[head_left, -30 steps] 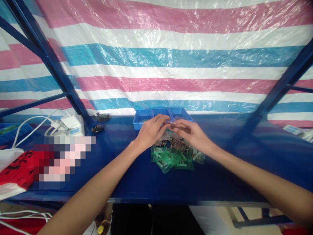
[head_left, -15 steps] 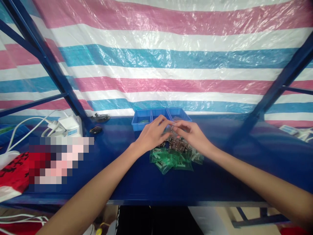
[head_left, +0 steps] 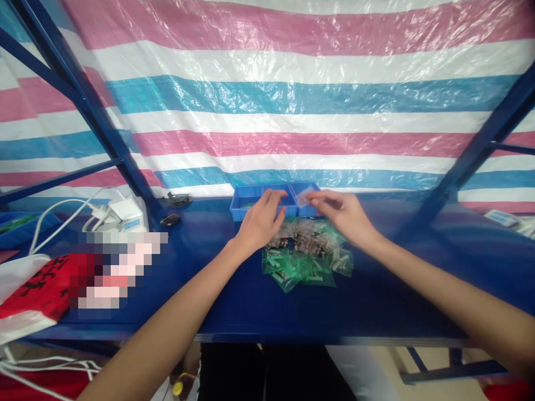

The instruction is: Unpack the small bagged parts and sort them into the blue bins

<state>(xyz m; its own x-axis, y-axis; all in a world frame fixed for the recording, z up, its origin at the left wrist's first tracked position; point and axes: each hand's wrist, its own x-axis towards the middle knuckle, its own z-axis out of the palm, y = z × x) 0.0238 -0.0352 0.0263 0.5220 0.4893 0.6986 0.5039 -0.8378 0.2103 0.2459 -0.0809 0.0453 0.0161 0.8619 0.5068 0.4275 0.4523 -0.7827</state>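
My left hand [head_left: 261, 220] reaches over the middle of a blue divided tray [head_left: 241, 207], its fingers curled and pinched; what they hold is too small to make out. My right hand [head_left: 343, 214] sits at the tray's right compartment and pinches a small clear plastic bag [head_left: 304, 194]. Below both hands lies a pile of small bags [head_left: 307, 253], green ones in front and brownish parts behind, on the blue table [head_left: 292, 303].
A white power adapter with cables [head_left: 121, 211] and a small black object [head_left: 169, 220] lie at the left by a blue frame post [head_left: 100, 122]. A red and white bag [head_left: 33, 289] lies at the far left. A striped tarp [head_left: 292, 100] hangs behind.
My hands were together over the pile. They have moved apart: the right hand has carried the clear bag to the tray's right compartment, and the left has shifted over the tray's middle.
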